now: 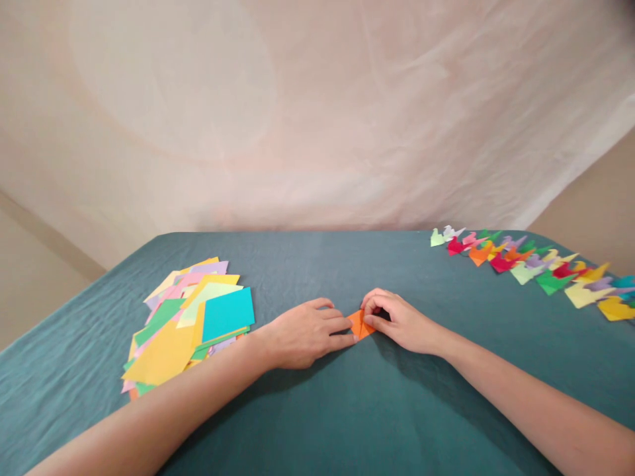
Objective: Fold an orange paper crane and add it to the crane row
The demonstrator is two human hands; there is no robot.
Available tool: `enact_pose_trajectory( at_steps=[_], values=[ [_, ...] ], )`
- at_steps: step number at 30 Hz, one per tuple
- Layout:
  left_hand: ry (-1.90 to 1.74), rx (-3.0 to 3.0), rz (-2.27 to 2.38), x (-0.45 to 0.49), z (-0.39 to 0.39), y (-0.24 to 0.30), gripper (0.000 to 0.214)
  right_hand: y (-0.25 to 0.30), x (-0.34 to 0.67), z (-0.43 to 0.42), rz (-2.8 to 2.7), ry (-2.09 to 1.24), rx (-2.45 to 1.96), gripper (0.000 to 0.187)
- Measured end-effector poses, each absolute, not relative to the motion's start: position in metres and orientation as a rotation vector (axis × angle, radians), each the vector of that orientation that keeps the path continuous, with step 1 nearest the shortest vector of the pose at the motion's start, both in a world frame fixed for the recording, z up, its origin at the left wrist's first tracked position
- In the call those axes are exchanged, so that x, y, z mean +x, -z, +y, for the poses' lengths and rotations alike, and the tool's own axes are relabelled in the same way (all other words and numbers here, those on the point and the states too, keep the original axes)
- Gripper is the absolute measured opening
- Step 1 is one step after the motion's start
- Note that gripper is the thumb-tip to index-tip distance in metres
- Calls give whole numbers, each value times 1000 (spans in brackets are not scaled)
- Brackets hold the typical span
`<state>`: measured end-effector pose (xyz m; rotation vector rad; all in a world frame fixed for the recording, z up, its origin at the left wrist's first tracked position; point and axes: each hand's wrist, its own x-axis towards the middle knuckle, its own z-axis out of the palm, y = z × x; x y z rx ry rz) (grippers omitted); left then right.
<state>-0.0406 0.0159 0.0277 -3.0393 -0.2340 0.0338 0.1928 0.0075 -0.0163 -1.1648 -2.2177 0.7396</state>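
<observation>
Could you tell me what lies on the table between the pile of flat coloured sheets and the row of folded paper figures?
The head view shows both hands, left hand and right hand, pressing a small orange paper there, on otherwise bare teal cloth.

Small folded paper [360, 324] lies on table [317, 410] near centre, btwn left hand [305, 334] and right hand [399, 322], both touching it. Loose stack of paper sheets [191, 324] sits well left of hands. Row of folded paper figures [536, 268] runs along far right side, toward back edge.
</observation>
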Motion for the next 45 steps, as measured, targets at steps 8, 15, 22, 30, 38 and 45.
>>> enact_pose_trajectory(
  at_steps=[8,15,22,30,38,45],
  values=[
    [-19,-3039,-195,-40,18,-30,37,20,189,6,-2202,-679,-1224,12],
    [-41,-3045,-245,-39,14,-29,38,19,187,6,-2196,-664,-1246,12],
    [28,-3072,-314,-40,10,-25,41,15,188,8,-2228,-699,-1235,9],
    [64,-3079,-328,-41,9,-24,38,16,188,5,-2207,-718,-1304,9],
    [27,-3089,-358,-40,7,-25,36,17,189,7,-2195,-749,-1282,12],
    [36,-3097,-347,-39,8,-25,36,17,187,7,-2185,-723,-1290,14]
  ],
)
